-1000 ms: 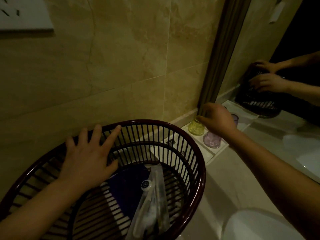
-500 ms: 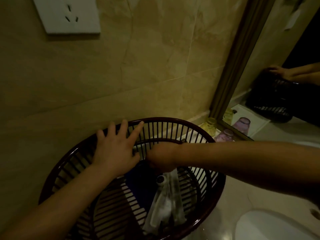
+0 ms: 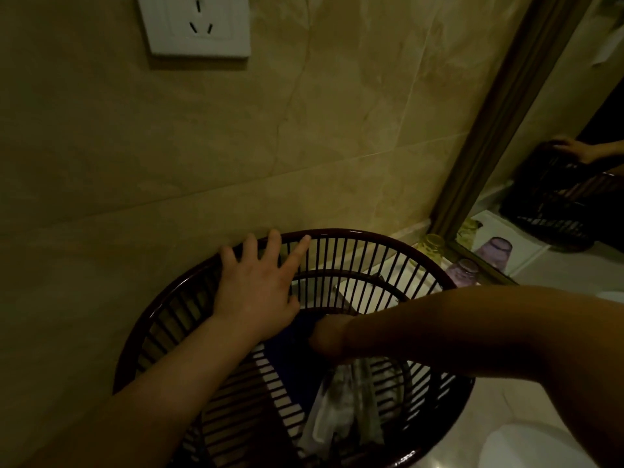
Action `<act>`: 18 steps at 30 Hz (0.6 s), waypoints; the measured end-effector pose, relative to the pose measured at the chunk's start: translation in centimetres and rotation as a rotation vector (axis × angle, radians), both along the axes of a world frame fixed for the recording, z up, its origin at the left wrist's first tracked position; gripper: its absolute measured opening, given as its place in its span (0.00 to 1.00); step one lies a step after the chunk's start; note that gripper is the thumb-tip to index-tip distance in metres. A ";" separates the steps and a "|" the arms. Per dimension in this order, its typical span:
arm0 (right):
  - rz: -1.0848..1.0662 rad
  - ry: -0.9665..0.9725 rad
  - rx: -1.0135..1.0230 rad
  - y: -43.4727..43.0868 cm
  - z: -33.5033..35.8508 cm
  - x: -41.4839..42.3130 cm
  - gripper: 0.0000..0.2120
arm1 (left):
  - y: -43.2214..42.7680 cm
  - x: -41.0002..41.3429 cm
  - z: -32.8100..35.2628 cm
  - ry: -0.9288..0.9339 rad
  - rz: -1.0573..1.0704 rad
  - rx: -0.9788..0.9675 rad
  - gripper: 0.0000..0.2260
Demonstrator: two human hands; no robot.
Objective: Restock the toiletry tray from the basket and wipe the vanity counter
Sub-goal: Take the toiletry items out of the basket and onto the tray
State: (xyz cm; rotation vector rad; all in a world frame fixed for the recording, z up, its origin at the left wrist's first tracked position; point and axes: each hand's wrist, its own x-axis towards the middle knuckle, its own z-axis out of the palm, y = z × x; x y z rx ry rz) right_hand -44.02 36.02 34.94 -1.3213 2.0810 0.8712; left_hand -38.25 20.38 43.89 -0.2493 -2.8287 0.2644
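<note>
Basket (image 3: 337, 238): a dark round basket with slatted walls stands on the pale counter (image 3: 489, 410), just beside the tiled wall (image 3: 236, 146). I take it as the landmark for all other places.

Left hand (image 3: 258, 285): it lies flat on the far-left rim of the basket, the fingers spread apart and holding nothing. I judge it is there to keep the light basket steady while the other hand searches inside.

Right hand (image 3: 326, 339): it reaches into the basket from the right, low in the middle, with the knuckles toward the camera. The fingers are hidden, so I cannot tell if they are closed on something.

Dark blue item (image 3: 290, 363): it lies flat on the basket floor, under the right hand. It could be a cloth or a packet; the light is too low to say.

Clear wrapped packets (image 3: 341, 420): they lie inside the basket at the near-right side, leaning together. Their long axis runs from the near wall up toward the basket centre.

Tray (image 3: 374, 282): the white tray is behind the basket to the right, seen through the slats — close for short transfers, I think.

Cups: a yellow cup (image 3: 430, 248) and a purple cup (image 3: 463, 272) stand beyond the right rim of the basket, near the mirror frame (image 3: 489, 130).
</note>
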 end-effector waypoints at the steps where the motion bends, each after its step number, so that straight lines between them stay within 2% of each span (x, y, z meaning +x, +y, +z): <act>1: -0.032 0.006 0.034 -0.1 0.2 0.2 0.14 | 0.0 0.0 0.0 0.003 -0.001 0.000 0.41; 5: -0.106 0.016 -0.051 -1.0 3.0 0.3 0.16 | 0.0 0.1 0.2 0.004 0.001 -0.005 0.41; 7: -0.127 0.019 -0.184 -1.3 5.5 0.5 0.18 | 0.0 0.1 0.2 0.001 0.007 -0.018 0.41; 11: -0.178 0.037 -0.379 -0.5 12.0 1.7 0.14 | -0.2 0.2 0.0 0.001 0.010 -0.027 0.42; 13: -0.291 0.049 -0.583 1.2 14.8 2.4 0.12 | -0.4 0.3 -0.2 0.009 0.012 -0.026 0.42; 18: -0.694 0.057 -1.314 9.5 20.8 2.6 0.11 | -0.7 0.2 -0.7 0.040 0.006 -0.030 0.43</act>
